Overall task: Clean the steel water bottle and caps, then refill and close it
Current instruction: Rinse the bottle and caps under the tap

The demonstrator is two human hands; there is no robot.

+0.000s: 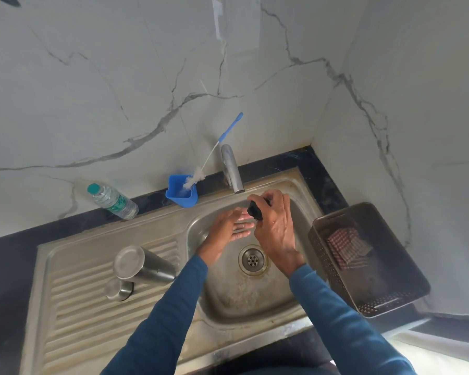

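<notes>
My right hand (pixel 275 226) grips a small black cap (pixel 255 210) over the sink basin (pixel 228 296), just below the steel tap (pixel 232 171). My left hand (pixel 232 226) lies flat with straight, wet fingers under the cap. The steel bottle (pixel 142 265) stands upside down on the ribbed drainboard (pixel 73 299) to the left of the basin. A small steel cap (pixel 118 290) sits right in front of it.
A blue cup (pixel 180 194) holding a white bottle brush (pixel 201 174) stands behind the sink, left of the tap. A plastic water bottle (pixel 113 201) lies on the dark counter further left. A brown perforated basket (pixel 368 261) with a checked cloth sits to the right.
</notes>
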